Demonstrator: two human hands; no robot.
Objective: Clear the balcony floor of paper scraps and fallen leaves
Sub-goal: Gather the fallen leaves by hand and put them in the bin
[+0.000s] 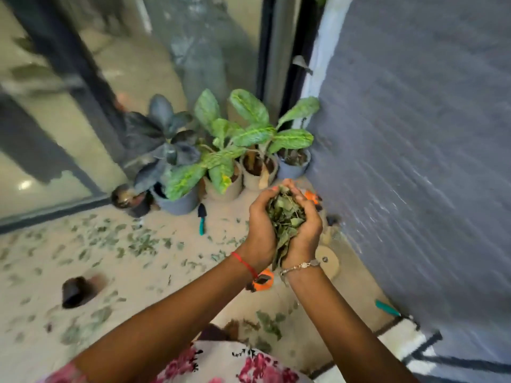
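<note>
My left hand point(261, 230) and my right hand point(305, 230) are cupped together in front of me, fingers curled round a heap of dry green leaves point(284, 217) held between the palms. A few of them hang out below the wrists. Many more fallen leaves point(132, 241) lie scattered over the beige balcony floor point(154, 280), mostly to the left and in front of the plant pots. Another small clump of leaves point(269, 324) lies near my feet. No paper scraps can be made out.
Several potted plants point(221, 150) stand in the corner by the glass door point(83, 106) and the grey wall point(414, 161). A small trowel point(201, 219), a tipped dark pot point(74, 291), orange objects point(262, 281) and a teal tool point(387, 308) lie on the floor.
</note>
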